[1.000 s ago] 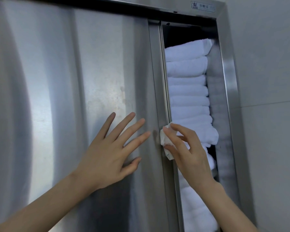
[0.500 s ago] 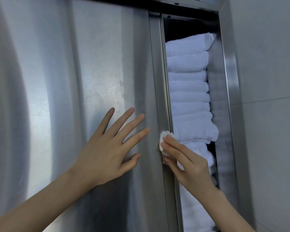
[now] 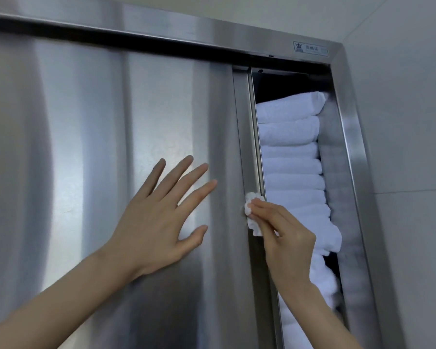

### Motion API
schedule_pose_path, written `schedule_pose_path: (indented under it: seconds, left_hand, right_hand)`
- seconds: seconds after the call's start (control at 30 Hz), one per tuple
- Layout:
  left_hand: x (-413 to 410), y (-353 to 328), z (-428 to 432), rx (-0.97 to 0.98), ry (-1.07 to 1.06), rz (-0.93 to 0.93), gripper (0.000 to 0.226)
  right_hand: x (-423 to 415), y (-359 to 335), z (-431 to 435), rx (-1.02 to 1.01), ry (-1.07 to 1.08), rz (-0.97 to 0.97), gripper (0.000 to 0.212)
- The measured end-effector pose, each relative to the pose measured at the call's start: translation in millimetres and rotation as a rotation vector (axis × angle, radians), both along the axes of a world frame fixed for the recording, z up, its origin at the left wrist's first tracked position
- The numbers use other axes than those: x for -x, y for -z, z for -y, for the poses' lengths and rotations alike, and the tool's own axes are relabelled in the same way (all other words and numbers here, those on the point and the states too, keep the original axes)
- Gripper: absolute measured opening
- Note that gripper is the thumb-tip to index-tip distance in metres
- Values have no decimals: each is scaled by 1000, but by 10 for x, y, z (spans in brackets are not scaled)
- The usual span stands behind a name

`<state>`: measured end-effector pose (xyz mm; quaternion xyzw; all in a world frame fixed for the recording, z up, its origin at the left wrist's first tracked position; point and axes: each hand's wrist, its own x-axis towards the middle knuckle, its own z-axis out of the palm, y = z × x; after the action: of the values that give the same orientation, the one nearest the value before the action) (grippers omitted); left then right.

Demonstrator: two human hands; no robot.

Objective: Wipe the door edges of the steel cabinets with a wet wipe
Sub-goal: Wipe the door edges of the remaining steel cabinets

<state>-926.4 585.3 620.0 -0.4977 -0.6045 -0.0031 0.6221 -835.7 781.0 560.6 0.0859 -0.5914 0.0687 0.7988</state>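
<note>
A steel sliding cabinet door (image 3: 98, 147) fills the left and middle of the view, slid partly aside. Its vertical right edge (image 3: 249, 137) runs down the middle. My right hand (image 3: 285, 238) presses a crumpled white wet wipe (image 3: 251, 212) against that edge at mid-height, fingers bent over the wipe. My left hand (image 3: 159, 220) lies flat on the door face with fingers spread, just left of the edge.
Several folded white towels (image 3: 291, 152) are stacked inside the opened gap right of the door edge. The cabinet's steel frame (image 3: 350, 147) borders the opening on the right, with a grey tiled wall (image 3: 408, 122) beyond. A top rail (image 3: 136, 39) runs overhead.
The view has tilted upward, showing the top rail. My right hand has flattened the wipe onto the door edge. My left hand stays flat on the door.
</note>
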Motion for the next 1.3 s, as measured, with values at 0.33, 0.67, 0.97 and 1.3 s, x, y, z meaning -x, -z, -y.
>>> schedule_pose_path:
  seconds: [0.33, 0.67, 0.97, 1.3]
  left_hand:
    - [88, 14, -31, -27, 14, -34, 66]
    - [80, 27, -24, -19, 6, -9, 65]
    - [59, 6, -23, -17, -2, -5, 65]
    - [51, 9, -20, -20, 2, -6, 65]
  right_hand:
    - [26, -638, 20, -101, 181, -3, 24]
    - [-13, -1051, 38, -147, 238, 36, 21]
    - [-26, -1176, 123, -146, 260, 137, 26]
    - [-41, -1340, 42, -225, 311, 130, 23]
